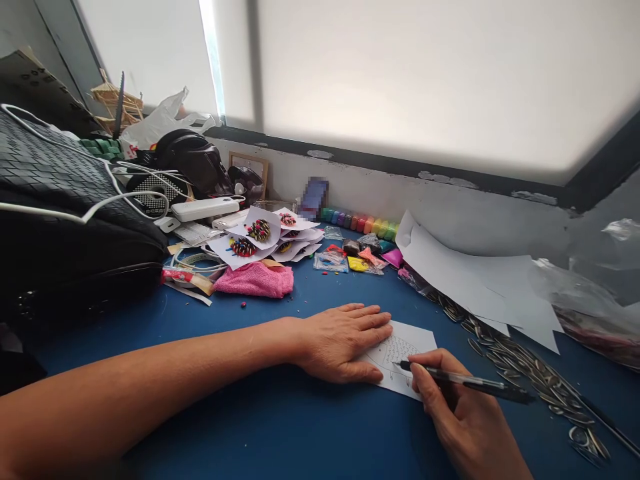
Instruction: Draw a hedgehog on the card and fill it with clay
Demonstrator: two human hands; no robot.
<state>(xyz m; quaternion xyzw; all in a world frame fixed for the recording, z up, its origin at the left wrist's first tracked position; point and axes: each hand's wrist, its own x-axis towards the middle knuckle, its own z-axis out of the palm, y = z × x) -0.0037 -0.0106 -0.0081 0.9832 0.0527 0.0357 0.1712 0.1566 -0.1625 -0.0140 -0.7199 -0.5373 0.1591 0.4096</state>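
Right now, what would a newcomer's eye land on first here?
Probably the left hand, flat on a small drawn-on paper in the foreground, and the right hand holding a black pen over it. Beyond, left of centre, a bright pink cloth lies before papers with colourful shapes. What look like sunflower seeds trail along the right side.

"Which colours?"
"White paper (426, 341), mostly black pen (467, 382), blue worktop (280, 427), pink cloth (257, 280)."
"Any patterns?"
"Dark marks (400, 350) on the paper, a weave across the black bag (55, 177), pale-striped dark seeds (543, 381)."
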